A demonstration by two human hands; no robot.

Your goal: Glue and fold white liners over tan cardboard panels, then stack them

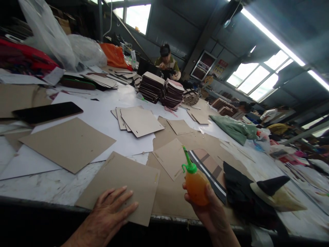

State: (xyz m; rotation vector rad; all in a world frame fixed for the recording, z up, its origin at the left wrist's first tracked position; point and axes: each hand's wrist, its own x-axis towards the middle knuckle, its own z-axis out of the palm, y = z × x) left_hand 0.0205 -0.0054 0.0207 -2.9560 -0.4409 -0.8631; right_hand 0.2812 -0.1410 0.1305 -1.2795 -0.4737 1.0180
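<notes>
R hand [212, 211] wraps around an orange squeeze bottle [196, 188], green spout [189, 164] up, over a paper-strewn worktable [38, 187]; L hand [109, 212], fingers spread, lies on a cardboard sheet [133, 171] at near edge. Bkgd: co-worker [175, 64] behind stacked pcs [151, 88], strip light [272, 36] overhead.

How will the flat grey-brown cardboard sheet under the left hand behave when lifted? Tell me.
The cardboard sheet is probably stiff: a corner juts past the scuffed white table without visible sag. It looks light, being thin, and unlikely to roll, lying flat.
</notes>
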